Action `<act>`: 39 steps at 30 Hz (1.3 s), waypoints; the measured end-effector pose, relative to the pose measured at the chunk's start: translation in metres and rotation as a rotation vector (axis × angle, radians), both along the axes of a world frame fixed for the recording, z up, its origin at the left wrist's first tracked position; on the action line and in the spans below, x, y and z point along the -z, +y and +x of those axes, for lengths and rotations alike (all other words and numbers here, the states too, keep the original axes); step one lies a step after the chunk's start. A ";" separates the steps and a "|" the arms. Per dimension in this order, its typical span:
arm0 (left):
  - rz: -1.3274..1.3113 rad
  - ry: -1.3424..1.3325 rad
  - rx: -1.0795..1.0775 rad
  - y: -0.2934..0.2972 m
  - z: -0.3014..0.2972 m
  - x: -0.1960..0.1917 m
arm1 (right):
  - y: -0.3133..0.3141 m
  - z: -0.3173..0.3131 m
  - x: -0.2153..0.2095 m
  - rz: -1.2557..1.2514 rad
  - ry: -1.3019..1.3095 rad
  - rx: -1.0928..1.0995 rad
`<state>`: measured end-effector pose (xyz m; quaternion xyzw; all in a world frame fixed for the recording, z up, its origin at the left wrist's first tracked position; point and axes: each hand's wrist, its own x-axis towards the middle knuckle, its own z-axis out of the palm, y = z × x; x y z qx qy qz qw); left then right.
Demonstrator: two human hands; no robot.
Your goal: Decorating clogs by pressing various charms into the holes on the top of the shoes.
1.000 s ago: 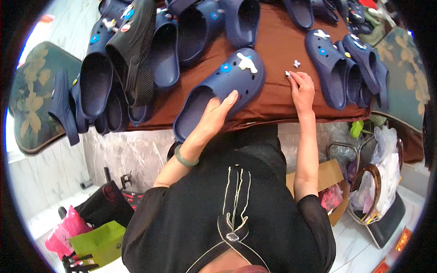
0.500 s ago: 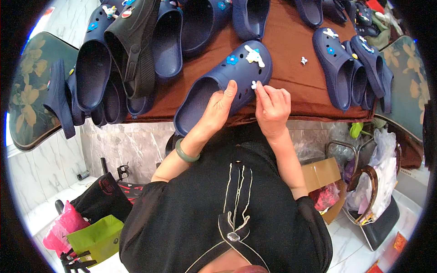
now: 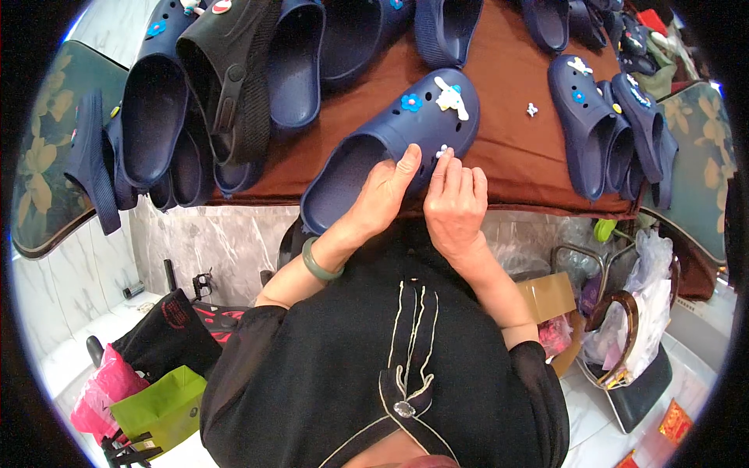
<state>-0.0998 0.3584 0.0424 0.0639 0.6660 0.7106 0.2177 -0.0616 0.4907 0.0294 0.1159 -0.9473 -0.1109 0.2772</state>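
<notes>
left hand (image 3: 382, 191) had the navy clog (image 3: 394, 129) gripped by its near side, heel (image 3: 314, 212) left of that grip, toe (image 3: 458, 134) up-right, w/ right hand (image 3: 456, 204) closer to toe n pinching a tiny white charm (image 3: 442, 150).

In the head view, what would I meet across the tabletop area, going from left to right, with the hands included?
Left floral panel, black clog, left hand, right hand, loose white charm, flower-trimmed navy clog, right floral panel.
</notes>
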 end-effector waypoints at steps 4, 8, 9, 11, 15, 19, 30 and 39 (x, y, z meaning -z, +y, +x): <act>0.085 -0.047 -0.087 0.007 0.001 -0.006 | 0.001 -0.001 -0.001 -0.012 -0.021 -0.004; 0.113 -0.093 -0.107 0.009 0.000 0.002 | 0.005 0.001 0.002 -0.014 -0.018 -0.015; 0.112 -0.080 -0.098 0.009 -0.001 0.007 | 0.006 0.002 0.003 -0.028 -0.010 -0.019; 0.032 -0.097 -0.019 -0.001 -0.004 0.010 | 0.010 0.004 0.003 -0.116 -0.024 -0.032; 0.166 -0.073 -0.104 0.010 0.002 0.009 | 0.034 -0.001 0.008 -0.648 -0.056 -0.241; -0.059 -0.131 -0.072 0.006 -0.006 0.023 | 0.103 -0.029 0.022 -0.760 0.068 -0.072; 0.070 -0.118 -0.240 0.007 0.000 0.025 | 0.176 -0.091 0.059 -0.690 0.110 0.159; 0.029 0.040 -0.124 0.004 -0.002 0.012 | 0.080 -0.008 0.010 -0.911 0.280 -0.255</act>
